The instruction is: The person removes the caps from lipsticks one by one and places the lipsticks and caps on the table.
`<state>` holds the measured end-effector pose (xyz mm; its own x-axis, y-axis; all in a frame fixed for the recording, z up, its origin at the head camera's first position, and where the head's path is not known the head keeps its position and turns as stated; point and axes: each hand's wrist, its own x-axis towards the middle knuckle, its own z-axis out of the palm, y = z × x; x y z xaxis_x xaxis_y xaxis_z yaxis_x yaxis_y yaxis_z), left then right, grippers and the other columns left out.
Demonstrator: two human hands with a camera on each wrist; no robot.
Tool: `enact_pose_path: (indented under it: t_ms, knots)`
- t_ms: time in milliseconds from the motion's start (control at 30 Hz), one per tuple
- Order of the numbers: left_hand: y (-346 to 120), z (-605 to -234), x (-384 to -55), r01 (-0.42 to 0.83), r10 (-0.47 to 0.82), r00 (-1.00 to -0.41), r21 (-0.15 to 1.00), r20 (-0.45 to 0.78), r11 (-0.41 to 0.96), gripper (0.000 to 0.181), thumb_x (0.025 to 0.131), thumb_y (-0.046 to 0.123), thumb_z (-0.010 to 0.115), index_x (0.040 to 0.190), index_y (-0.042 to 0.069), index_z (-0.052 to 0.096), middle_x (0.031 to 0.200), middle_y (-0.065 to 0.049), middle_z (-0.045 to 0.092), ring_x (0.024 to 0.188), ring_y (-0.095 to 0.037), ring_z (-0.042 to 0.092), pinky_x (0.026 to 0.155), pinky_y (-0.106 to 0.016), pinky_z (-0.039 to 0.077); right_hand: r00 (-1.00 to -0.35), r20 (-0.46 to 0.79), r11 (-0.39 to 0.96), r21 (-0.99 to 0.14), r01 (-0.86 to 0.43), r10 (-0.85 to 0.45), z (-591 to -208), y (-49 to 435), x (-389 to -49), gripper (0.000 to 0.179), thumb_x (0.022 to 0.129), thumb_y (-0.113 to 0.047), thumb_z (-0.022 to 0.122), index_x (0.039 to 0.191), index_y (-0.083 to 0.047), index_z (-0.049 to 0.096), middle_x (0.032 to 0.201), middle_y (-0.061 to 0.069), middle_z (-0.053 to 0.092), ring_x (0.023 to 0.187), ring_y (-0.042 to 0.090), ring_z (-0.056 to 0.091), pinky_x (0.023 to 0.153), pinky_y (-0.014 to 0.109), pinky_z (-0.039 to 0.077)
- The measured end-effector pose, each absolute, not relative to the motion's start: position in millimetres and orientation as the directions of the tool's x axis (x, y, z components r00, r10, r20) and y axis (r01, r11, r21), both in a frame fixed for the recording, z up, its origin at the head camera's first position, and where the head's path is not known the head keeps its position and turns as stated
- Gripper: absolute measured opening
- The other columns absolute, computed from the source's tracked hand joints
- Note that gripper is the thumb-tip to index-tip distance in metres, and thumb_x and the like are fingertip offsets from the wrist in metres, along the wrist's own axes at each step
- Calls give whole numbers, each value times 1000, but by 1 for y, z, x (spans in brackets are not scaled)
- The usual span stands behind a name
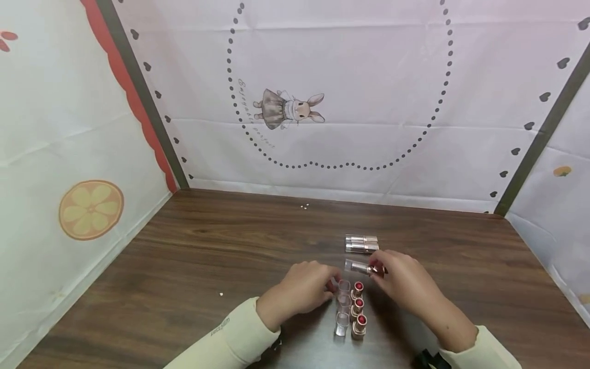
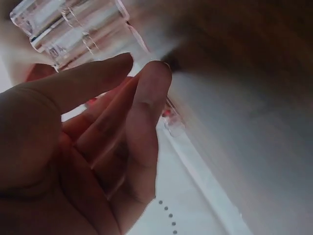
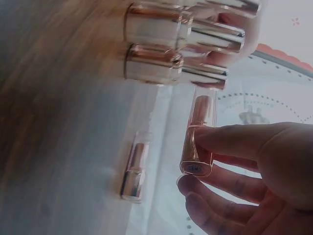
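My right hand (image 1: 405, 282) pinches a capped lipstick (image 3: 202, 117) with a rose-gold base and clear cap, thumb on its side. In the head view the lipstick points left, just beyond three uncapped lipsticks (image 1: 358, 306) standing upright in a row, red tips up. Left of that row stand three clear caps (image 1: 342, 322), one beside each lipstick. The left hand (image 1: 305, 287) is by the farthest cap, its fingers loosely bent. In the left wrist view, thumb and index fingertips lie close to each other with nothing visible between them.
Two capped lipsticks (image 1: 361, 244) lie side by side farther back on the dark wooden table (image 1: 258, 241). Small white bits (image 1: 304, 206) lie near the back edge, and another white speck (image 1: 221, 294) lies at the left. Printed cloth walls (image 1: 378, 92) enclose the table.
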<state>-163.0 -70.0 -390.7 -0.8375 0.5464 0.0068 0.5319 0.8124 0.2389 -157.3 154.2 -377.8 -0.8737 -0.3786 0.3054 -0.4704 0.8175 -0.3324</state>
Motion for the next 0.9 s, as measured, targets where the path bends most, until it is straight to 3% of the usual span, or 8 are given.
enact_pose_path:
  t_ms: [200,433,600,700,900]
  knots:
    - [-74,-379,-160,514,507,-858,173,86,840,24,87,13,70,109,24,73,89,9,76,76,-12,70,57,-32,48,-840,373,793,-324,-516,-394,-373,151,-150,23,76,-7,83,93,-16,70,78,-7,65,70,6,60,62,25,48]
    - [-81,-360,-151,422,387,-891,121,240,898,35,87,14,62,121,19,68,95,-1,76,56,-14,57,45,-29,37,-782,484,773,-287,-566,-394,-373,145,-140,29,72,-6,86,90,-21,69,77,-12,63,68,2,56,61,22,46]
    - [-79,-353,-138,488,416,-816,92,402,868,45,91,28,66,134,19,58,115,-3,72,66,-17,67,49,-28,46,-698,585,730,-245,-637,-413,-373,143,-133,35,67,-4,89,88,-22,67,74,-15,59,66,-4,50,58,18,43]
    - [-76,-352,-130,546,455,-760,77,465,834,49,90,36,71,135,21,58,121,-1,69,66,-13,67,48,-23,45,-663,622,707,-238,-666,-416,-372,142,-129,38,65,-3,90,89,-22,66,75,-17,57,68,-7,47,58,15,42]
    - [-71,-348,-126,598,492,-691,35,530,801,50,85,42,77,129,24,61,115,5,69,67,-9,67,48,-21,43,-597,675,670,-201,-714,-434,-363,143,-125,43,63,-1,91,92,-21,66,79,-16,58,70,-7,45,58,12,39]
